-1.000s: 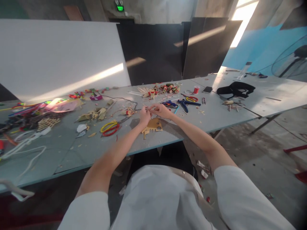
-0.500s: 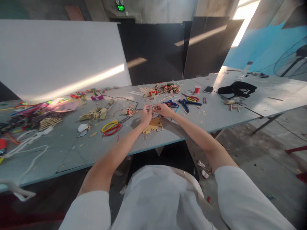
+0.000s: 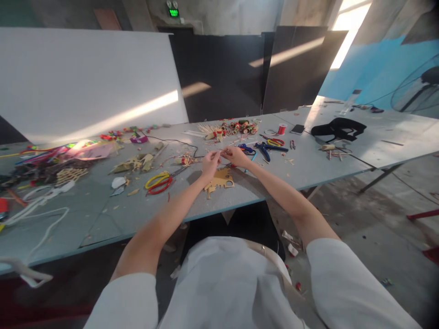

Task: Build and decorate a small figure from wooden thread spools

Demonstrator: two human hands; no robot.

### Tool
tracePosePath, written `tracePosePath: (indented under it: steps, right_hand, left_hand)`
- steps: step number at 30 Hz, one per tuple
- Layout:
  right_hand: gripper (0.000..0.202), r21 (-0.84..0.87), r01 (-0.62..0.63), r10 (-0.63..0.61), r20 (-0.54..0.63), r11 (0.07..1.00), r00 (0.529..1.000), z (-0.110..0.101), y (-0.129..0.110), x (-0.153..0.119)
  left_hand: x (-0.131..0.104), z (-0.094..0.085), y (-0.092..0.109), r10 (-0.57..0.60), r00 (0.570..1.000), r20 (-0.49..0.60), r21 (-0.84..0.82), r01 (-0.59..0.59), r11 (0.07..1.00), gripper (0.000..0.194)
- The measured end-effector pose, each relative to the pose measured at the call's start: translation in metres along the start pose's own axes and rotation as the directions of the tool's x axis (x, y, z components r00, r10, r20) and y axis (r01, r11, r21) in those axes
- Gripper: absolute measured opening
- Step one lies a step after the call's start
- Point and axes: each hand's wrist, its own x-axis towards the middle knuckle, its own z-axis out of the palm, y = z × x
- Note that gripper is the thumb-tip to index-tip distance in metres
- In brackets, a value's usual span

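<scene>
My left hand (image 3: pixel 211 165) is closed in a pinch above the table, its fingertips close to those of my right hand (image 3: pixel 235 156). My right hand is pinched too; whatever lies between the fingertips is too small to name. Beneath them lies a tan cut-out piece (image 3: pixel 224 178) with notches and a round hole. Left of my left hand are scissors with yellow and red handles (image 3: pixel 159 183) and a small bundle with a red band (image 3: pixel 184 160). Blue pliers (image 3: pixel 265 150) lie to the right of my right hand.
The grey table (image 3: pixel 192 203) also holds bamboo pieces with red bands (image 3: pixel 243 126), a red thread spool (image 3: pixel 281 129), a phone (image 3: pixel 297 129), a black cap-like item (image 3: pixel 338 128) and dry husks (image 3: pixel 137 163). Coloured strips and a white cable (image 3: pixel 51 228) lie at the left.
The fingers of both hands have shifted slightly, and the fingertips are now more tightly pinched. The objects on the table stay in place.
</scene>
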Motion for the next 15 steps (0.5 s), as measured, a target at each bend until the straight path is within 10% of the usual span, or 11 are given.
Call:
tracePosePath:
  steps: [15]
  right_hand:
    - [0.042,-0.039,0.010,-0.010,-0.008,0.999,1.000,-0.0005,0.0000,-0.0031]
  left_hand:
    - [0.0062,-0.0034,-0.0103,-0.055,0.995,-0.080,0.030,0.057,0.998,0.045]
